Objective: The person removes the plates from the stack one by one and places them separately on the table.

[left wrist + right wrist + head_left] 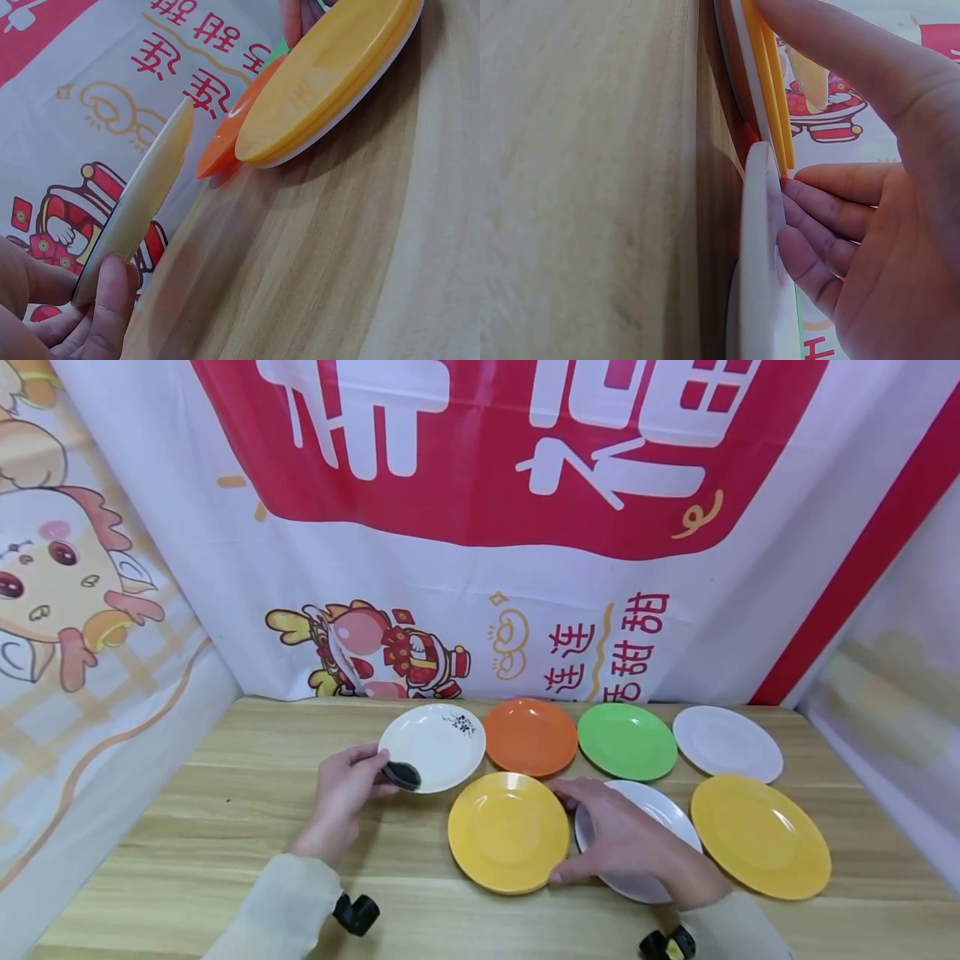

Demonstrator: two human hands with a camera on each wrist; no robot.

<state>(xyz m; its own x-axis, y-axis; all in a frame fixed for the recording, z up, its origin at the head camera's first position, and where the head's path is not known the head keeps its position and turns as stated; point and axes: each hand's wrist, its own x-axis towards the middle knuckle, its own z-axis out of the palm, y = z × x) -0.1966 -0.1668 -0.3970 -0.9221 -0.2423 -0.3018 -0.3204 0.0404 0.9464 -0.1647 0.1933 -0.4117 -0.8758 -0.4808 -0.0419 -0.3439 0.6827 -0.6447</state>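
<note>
My left hand (341, 793) grips the near left rim of a white plate (427, 747) with a black floral print and a dark patch. In the left wrist view the plate (142, 195) is tilted and raised off the table, thumb on one face and fingers on the other. My right hand (622, 835) is spread at the right rim of a stack of yellow plates (510, 831), thumb at the near side and fingertips at the far side. A pale edge shows beneath the yellow ones in the left wrist view. A white plate (671, 810) lies partly hidden under this hand.
Along the back of the wooden table (187, 827) lie an orange plate (531, 737), a green plate (627, 741) and another white plate (727, 743). A further yellow plate (761, 835) is at the right. Printed cloth (480, 585) hangs behind the table and at both sides.
</note>
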